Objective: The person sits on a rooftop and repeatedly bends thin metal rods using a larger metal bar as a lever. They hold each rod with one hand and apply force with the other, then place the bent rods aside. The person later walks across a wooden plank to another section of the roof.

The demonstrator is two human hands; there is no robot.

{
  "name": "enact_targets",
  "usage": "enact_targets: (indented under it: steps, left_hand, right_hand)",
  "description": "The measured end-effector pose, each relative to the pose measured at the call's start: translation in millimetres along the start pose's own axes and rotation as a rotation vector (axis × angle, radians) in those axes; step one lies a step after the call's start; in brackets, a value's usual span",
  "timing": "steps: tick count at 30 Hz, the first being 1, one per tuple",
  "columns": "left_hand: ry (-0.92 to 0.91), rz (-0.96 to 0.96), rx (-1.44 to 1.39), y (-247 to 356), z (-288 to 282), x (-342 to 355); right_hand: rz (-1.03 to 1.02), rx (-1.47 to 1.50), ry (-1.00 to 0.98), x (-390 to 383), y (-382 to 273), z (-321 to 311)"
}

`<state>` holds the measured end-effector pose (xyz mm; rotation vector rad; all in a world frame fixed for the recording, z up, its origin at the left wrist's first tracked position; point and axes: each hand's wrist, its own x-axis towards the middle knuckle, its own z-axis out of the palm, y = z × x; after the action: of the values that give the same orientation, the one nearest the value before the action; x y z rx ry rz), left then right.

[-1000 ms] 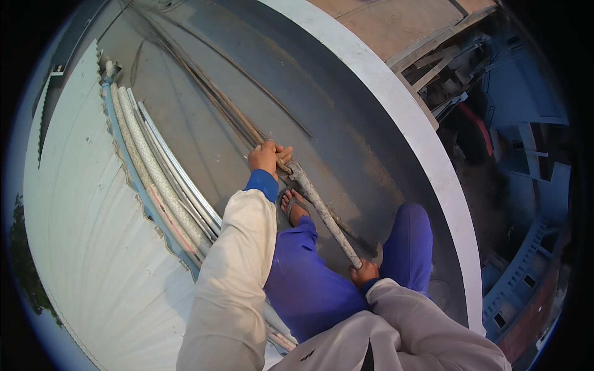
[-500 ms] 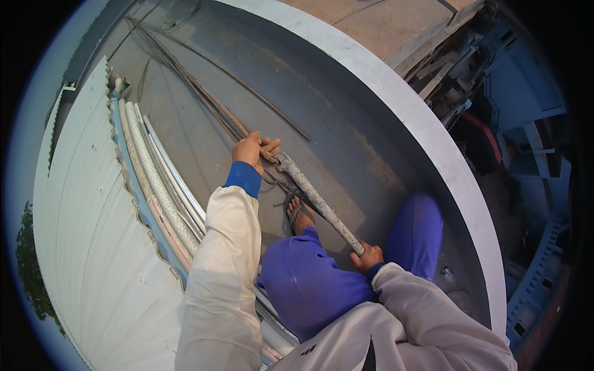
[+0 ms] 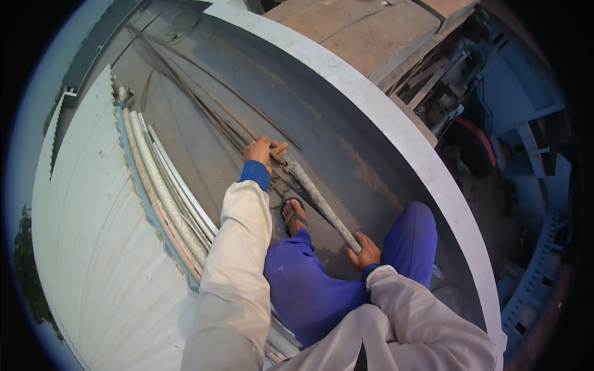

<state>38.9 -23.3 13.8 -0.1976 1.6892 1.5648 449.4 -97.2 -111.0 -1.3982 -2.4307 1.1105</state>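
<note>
My left hand (image 3: 262,151) is wrapped round a thin rusty steel rod (image 3: 232,115), with some fingers stretched out beside it. Just past that hand, the rod's near end meets the wider head of a long, rough grey metal bar (image 3: 322,204). How the two fit together is partly hidden. My right hand (image 3: 366,252) is closed on the bar's lower end, between my knees. More rusty rods (image 3: 207,110) lie on the grey floor, running away to the far left. My sandalled foot (image 3: 294,214) stands beside the bar's head.
Several pale pipes (image 3: 164,185) lie along the wavy edge of a white corrugated roof sheet (image 3: 105,216) on the left. A low white-topped wall (image 3: 396,123) curves along the right, with a drop beyond it. A coil of wire (image 3: 179,31) rests at the far end.
My left hand and the rod in it have shifted slightly right, and the rod stands further apart from the others. My right hand stays on the bar's end. The view has shifted a little.
</note>
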Motion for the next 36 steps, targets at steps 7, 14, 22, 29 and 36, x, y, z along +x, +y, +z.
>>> enact_targets:
  steps: [7,14,22,29,36]
  left_hand:
    - [0.025,0.03,0.023,1,0,2]
    - [0.029,0.068,0.078,-4,-5,10]
    - [0.066,0.074,0.083,-4,-14,7]
    - [0.032,0.052,0.039,-3,4,18]
    - [0.031,0.004,-0.003,-10,-1,28]
  right_hand:
    - [0.054,0.011,-0.107,12,13,17]
    - [0.059,-0.034,-0.173,39,38,43]
    - [0.05,-0.095,-0.166,45,39,35]
    - [0.096,-0.095,-0.174,20,17,9]
    - [0.145,0.161,-0.387,21,23,-32]
